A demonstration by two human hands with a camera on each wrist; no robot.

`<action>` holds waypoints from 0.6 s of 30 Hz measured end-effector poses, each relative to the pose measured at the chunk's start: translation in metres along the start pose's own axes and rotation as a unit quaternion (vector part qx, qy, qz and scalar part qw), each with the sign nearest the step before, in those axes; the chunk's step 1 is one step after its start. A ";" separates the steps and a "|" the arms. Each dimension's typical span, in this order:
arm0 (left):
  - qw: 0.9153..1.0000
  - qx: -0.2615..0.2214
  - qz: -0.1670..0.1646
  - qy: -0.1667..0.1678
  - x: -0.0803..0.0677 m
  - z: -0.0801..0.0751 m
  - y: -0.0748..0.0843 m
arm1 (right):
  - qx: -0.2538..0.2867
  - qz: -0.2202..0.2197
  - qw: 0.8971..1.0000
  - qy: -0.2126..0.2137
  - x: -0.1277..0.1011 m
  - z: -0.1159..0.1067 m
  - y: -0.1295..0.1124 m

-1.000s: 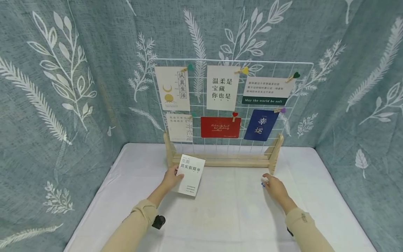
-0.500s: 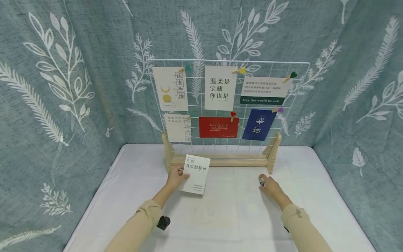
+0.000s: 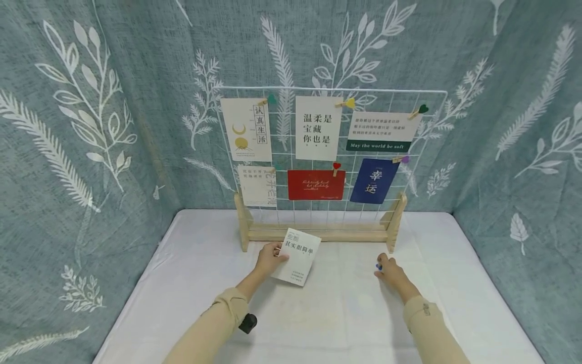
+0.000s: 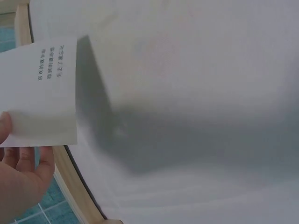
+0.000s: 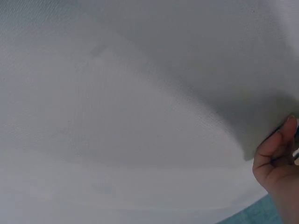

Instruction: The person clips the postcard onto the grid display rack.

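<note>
My left hand point(image 3: 269, 259) pinches a white card point(image 3: 297, 257) with dark printed characters by its left edge. The card is tilted just above the table, in front of the rack's wooden base. In the left wrist view the thumb lies on the card's point(image 4: 42, 102) face and the other fingers are behind it. My right hand point(image 3: 392, 270) is near the base's right foot, its fingers curled round a small clothespin with a blue top point(image 3: 379, 266). Most of that clothespin is hidden by the fingers; the right wrist view shows only a sliver of it beside the hand point(image 5: 280, 161).
A white wire grid rack point(image 3: 318, 215) on a wooden base point(image 3: 318, 235) stands at the table's back. Several cards hang on it by heart-topped clothespins, among them a red card point(image 3: 316, 184) and a blue card point(image 3: 375, 181). Patterned curtains point(image 3: 150, 126) surround the white table point(image 3: 318, 323).
The left hand has carried the white card to the right along the front of the rack. My right hand has shifted only slightly, still holding the blue-topped clothespin.
</note>
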State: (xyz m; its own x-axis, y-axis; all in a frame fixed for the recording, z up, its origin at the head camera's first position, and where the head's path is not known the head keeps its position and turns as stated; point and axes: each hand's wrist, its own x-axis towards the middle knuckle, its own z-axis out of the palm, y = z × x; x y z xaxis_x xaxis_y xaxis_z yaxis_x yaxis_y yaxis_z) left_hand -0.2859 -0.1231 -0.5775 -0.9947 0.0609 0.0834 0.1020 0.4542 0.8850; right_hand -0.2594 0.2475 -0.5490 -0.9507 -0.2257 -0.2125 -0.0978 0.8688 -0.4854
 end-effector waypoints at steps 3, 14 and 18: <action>0.999 0.009 0.045 0.000 0.013 0.011 -0.026 | 0.011 0.007 1.000 0.006 -0.002 0.003 0.001; 0.999 -0.027 0.030 -0.007 0.019 0.021 0.009 | 0.080 0.011 0.995 0.058 0.000 0.003 0.010; 0.999 -0.035 -0.023 -0.002 0.013 0.017 0.043 | 0.092 0.021 0.993 0.064 0.001 0.003 0.015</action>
State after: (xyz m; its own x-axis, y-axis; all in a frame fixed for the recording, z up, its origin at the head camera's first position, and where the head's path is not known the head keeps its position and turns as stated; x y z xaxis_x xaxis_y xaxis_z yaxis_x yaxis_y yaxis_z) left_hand -0.2945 -0.0876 -0.5462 -0.9982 0.0446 0.0405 0.0548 0.3924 0.9181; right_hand -0.2604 0.2589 -0.5591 -0.9837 -0.1224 -0.1320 -0.0127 0.7785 -0.6275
